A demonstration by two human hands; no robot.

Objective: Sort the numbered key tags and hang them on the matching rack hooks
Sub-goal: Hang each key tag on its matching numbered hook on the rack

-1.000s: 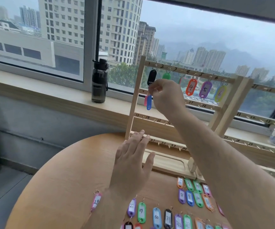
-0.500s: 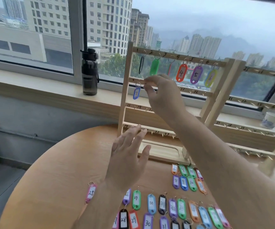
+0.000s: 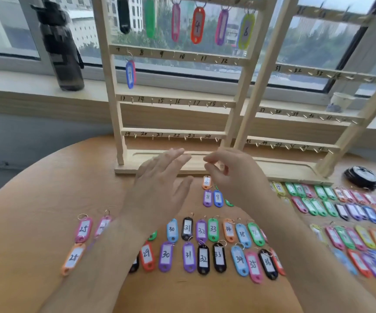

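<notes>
Having left tag 7 (image 3: pixel 130 74) hanging on its hook, we are lowering our empty, loosely curled right hand (image 3: pixel 232 175) toward purple tag 8 (image 3: pixel 207 197), lying lengthwise just below it on the table (image 3: pixel 35 218).

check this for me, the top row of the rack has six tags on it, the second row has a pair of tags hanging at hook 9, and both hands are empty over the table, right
Not quite: the pair of tags on the second row hangs at hook 7, the leftmost hook, not hook 9. The head view shows it. The rest stands: six tags on the top row of the rack, and the left hand and right hand are both empty over the table.
</notes>
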